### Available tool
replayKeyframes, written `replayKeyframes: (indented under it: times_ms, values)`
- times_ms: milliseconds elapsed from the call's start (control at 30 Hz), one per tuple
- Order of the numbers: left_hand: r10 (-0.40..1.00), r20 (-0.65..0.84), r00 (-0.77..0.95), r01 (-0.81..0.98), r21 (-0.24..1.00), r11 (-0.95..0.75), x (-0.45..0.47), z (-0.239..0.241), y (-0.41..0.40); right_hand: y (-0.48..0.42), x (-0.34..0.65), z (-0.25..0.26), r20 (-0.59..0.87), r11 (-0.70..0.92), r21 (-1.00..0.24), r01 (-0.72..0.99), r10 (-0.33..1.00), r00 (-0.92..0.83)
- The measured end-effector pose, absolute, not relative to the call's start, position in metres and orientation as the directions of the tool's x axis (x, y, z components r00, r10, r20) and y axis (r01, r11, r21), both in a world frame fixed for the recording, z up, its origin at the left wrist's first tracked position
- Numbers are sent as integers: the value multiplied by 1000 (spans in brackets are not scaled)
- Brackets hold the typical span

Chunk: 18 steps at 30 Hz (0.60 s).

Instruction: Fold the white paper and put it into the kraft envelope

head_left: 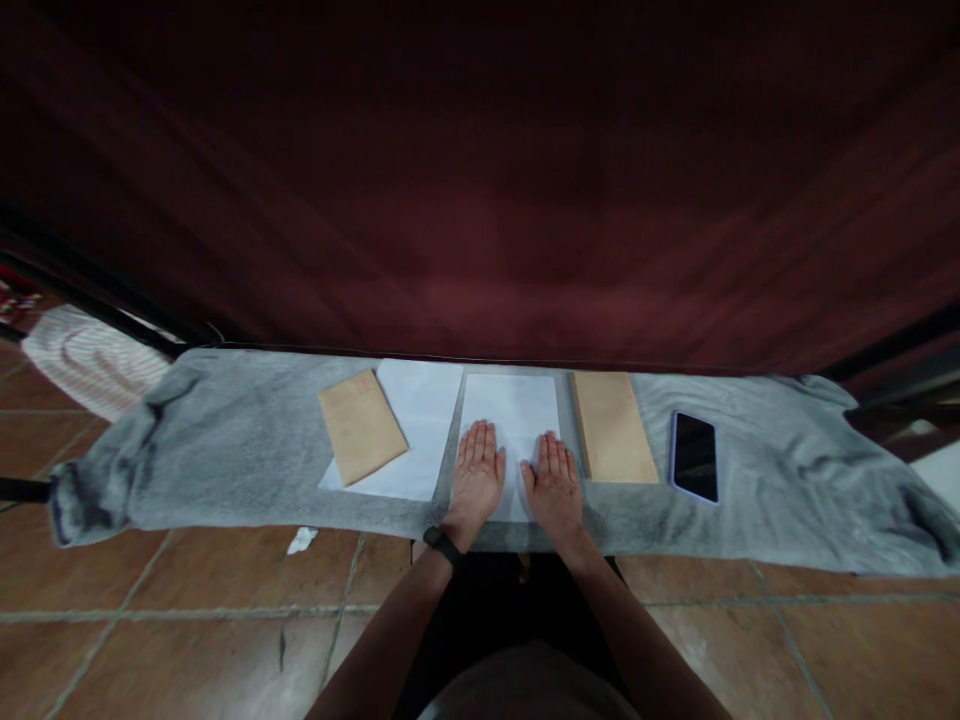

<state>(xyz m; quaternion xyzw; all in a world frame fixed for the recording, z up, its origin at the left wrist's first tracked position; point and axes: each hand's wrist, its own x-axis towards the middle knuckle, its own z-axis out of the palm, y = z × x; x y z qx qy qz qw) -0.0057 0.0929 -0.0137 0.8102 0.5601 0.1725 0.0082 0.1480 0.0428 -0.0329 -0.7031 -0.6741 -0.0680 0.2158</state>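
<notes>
Both my hands lie flat, palms down, side by side on a white sheet of paper (511, 405) in the middle of a grey blanket (225, 450). My left hand (476, 472) has its fingers stretched out together and a black band at the wrist. My right hand (553, 478) rests the same way just beside it. Neither hand holds anything. A brown envelope (613, 427) lies right of the sheet. Another brown envelope (361, 426) lies tilted on a second white sheet (416, 420) to the left.
A dark phone (694, 456) lies on the blanket at the right. A dark red curtain (480, 180) hangs behind. The floor is brown tile (150, 630), with a white scrap (301, 540) near the blanket's edge and a striped cloth (90, 355) at far left.
</notes>
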Motion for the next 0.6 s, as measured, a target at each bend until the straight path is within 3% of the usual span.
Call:
replayKeyframes:
  times_ms: [233, 600]
  values:
    - [853, 224, 471, 819, 249, -517, 34, -18, 138, 44, 147, -35, 380, 9, -214, 977, 922, 74]
    - [906, 225, 358, 888, 217, -405, 13, -25, 192, 44, 149, -33, 382, 31, -244, 969, 922, 67]
